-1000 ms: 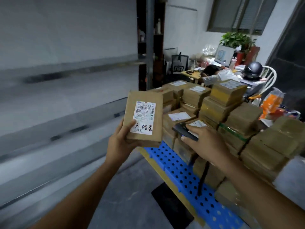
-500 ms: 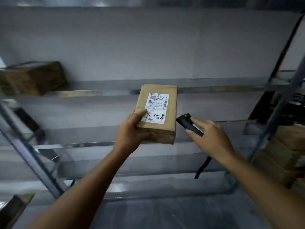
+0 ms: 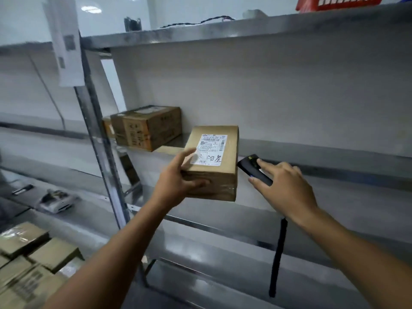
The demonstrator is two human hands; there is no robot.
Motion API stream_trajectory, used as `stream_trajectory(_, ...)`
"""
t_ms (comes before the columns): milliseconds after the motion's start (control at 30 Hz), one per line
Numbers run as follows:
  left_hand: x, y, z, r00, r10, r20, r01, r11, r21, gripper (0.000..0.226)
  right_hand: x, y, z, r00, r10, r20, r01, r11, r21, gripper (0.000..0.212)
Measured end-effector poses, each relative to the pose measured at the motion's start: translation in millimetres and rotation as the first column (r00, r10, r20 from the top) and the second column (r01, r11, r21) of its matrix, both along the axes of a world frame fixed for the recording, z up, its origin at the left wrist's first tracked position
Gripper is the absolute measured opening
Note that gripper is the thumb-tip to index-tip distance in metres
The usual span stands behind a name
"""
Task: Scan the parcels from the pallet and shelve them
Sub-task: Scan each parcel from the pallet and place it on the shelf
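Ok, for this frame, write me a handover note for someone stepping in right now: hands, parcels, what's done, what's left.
Left hand: grips the labelled parcel, held in front of the shelf, not set down.
Right hand: holds the black scanner, beside the parcel's right edge.
On that shelf: one larger carton. Other parcels lie lower left.
Done: parcel brought to the shelving; whether it was scanned does not show.
To do: set it on the shelf, then handle the rest.
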State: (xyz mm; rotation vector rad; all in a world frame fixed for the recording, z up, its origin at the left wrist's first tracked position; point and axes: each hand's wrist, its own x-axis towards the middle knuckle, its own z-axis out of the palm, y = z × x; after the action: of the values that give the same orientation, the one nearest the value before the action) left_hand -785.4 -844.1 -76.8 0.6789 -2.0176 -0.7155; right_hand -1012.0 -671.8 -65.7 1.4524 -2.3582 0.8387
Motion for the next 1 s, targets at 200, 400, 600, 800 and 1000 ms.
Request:
stream_trajectory(200, -23.2, -61.7, 27.1, 0.994, 0.087, 0.072, -0.091, 0.994, 0.056, 0.076, -31.4, -84.3, 20.2, 0.997, 0.079, 0.014, -0.079, 0.997, 0.02, 0.063)
stream_trajectory(400, -37.8, -128.0, 46.4, 0.987, 0.086, 0.136, -0.101, 0.989, 0.112, 0.063, -68.5, -156.6, 32.7, 0.961, 0.241, 0.133, -0.246, 0.969, 0.026, 0.06)
stream_trajectory(600, -53.6, -162.7, 19.2, 0.906, 0.414, 0.089, -0.343, 0.84, -0.42, 0.077, -68.8, -219.2, 32.3, 0.965, 0.232, 0.124, -0.238, 0.97, 0.041, 0.052)
stream_trajectory(800, -80.0, -196.8, -26.3, 0.932, 0.339, 0.125, -0.215, 0.8, -0.56, 0.095, -54.7, -267.8, 27.2, 0.986, 0.132, 0.103, -0.143, 0.983, 0.111, 0.058)
stream_trajectory(1000, -90.0, -222.1, -30.7, 0.947, 0.303, 0.102, -0.196, 0.803, -0.563, 0.104, -41.3, -281.9, 26.3, 0.998, -0.006, 0.066, -0.002, 0.992, 0.13, 0.06)
